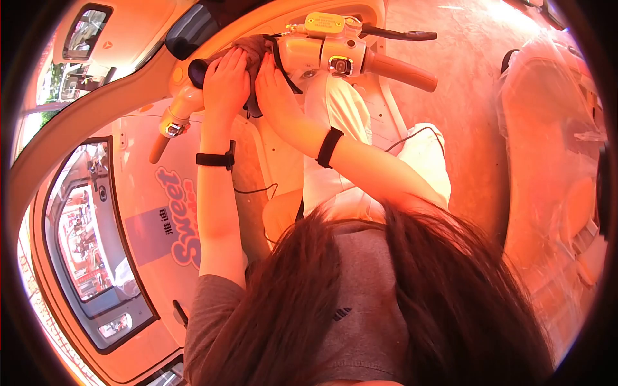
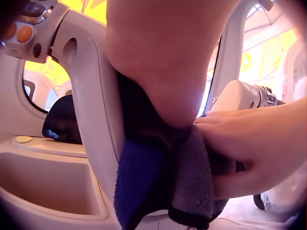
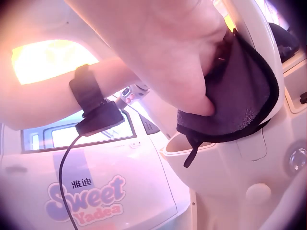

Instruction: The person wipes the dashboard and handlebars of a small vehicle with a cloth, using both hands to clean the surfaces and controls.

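Note:
A dark grey cloth [image 1: 255, 106] with black edging and a small hanging loop is bunched between both hands at the middle of the handlebar column. My left hand [image 1: 226, 83] grips its left side, the fingers lying over the top; the cloth [image 2: 192, 177] hangs in folds beneath that hand, showing blue and grey fuzzy faces. From the right, my right hand [image 1: 277, 93] holds the other side. In the right wrist view its thumb presses the cloth's flat grey face [image 3: 242, 98]. The left fingertips are hidden in the left wrist view.
Left and right handlebar grips [image 1: 158, 148] [image 1: 402, 71] flank the hands, with a brake lever [image 1: 399, 33] at the right. A storage pocket [image 2: 53, 187] opens below the column. The vehicle's door [image 1: 148, 212] is on the left, a plastic-covered seat [image 1: 547, 161] on the right.

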Motion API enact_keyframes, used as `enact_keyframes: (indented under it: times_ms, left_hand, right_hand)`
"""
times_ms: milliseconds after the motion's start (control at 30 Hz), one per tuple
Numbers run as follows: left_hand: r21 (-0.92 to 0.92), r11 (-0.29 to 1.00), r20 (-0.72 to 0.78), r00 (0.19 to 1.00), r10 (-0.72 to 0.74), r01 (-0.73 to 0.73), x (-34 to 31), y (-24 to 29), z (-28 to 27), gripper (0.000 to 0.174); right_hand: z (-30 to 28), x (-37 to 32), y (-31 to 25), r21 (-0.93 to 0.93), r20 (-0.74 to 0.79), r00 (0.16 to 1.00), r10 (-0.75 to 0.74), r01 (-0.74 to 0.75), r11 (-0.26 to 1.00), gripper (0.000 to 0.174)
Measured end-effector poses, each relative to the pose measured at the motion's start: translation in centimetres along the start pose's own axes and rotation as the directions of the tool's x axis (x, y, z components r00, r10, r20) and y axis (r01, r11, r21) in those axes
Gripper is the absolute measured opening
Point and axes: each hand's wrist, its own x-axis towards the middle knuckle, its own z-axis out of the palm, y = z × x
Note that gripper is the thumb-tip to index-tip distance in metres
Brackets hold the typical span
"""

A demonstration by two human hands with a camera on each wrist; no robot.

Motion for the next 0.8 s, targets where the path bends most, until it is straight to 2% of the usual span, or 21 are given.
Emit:
enact_keyframes:
  times_ms: [67,167,300,367,433,500,567,633,700,733,800]
  left_hand:
    - [-0.039,0.999,0.016,1.0,-0.01,0.011,-0.1,0.0,0.3,0.034]
    - [-0.123,0.992,0.016,1.0,-0.001,0.003,0.3,0.4,0.1,0.036]
    - [-0.222,0.975,0.035,0.999,0.023,-0.014,0.5,0.1,0.0,0.037]
    - [-0.213,0.977,0.048,0.999,0.017,-0.006,0.4,-0.1,0.3,0.038]
    - [-0.209,0.978,0.062,0.998,0.016,-0.002,0.3,-0.1,1.4,0.039]
    - [-0.116,0.992,0.09,0.995,-0.035,0.045,0.3,0.4,2.3,0.04]
    - [-0.063,0.996,0.054,0.997,-0.059,0.062,-0.1,1.2,2.9,0.039]
    - [-0.011,0.997,0.016,0.997,-0.081,0.081,0.1,2.5,2.9,0.038]
    - [0.1,0.978,-0.035,0.983,-0.179,0.182,0.5,3.6,2.9,0.033]
    - [0.098,0.978,-0.034,0.983,-0.18,0.182,0.8,3.8,2.7,0.033]
    - [0.245,0.948,-0.056,0.979,-0.197,0.204,1.6,3.9,2.7,0.022]
  right_hand:
    - [0.5,-0.3,-0.1,0.025,-0.046,0.999,-0.014,0.015,1.0,0.054]
    - [0.6,-0.6,-0.5,0.093,-0.038,0.999,-0.005,0.008,0.996,0.052]
    - [0.9,-1.4,-0.4,0.093,-0.101,0.995,0.001,0.008,0.996,0.05]
    - [2.4,-1.4,-1.6,0.325,-0.096,0.995,0.038,-0.005,0.946,0.05]
    - [3.3,-1.1,-2.3,0.346,-0.101,0.994,0.052,-0.014,0.938,0.051]
    - [4.1,-1.6,-3.0,0.368,-0.104,0.992,0.065,-0.023,0.93,0.051]
    - [4.9,-2.1,-3.4,0.257,-0.186,0.983,-0.01,0.058,0.965,0.053]
    - [4.0,-2.0,-2.4,0.302,-0.152,0.988,0.01,0.037,0.953,0.055]
    - [3.7,-1.9,-1.9,0.346,-0.118,0.993,0.024,0.019,0.938,0.057]
    - [4.1,-1.5,-1.9,0.524,-0.147,0.987,0.065,0.022,0.852,0.058]
    - [5.1,-0.3,-1.8,0.809,-0.176,0.971,0.164,0.047,0.586,0.06]
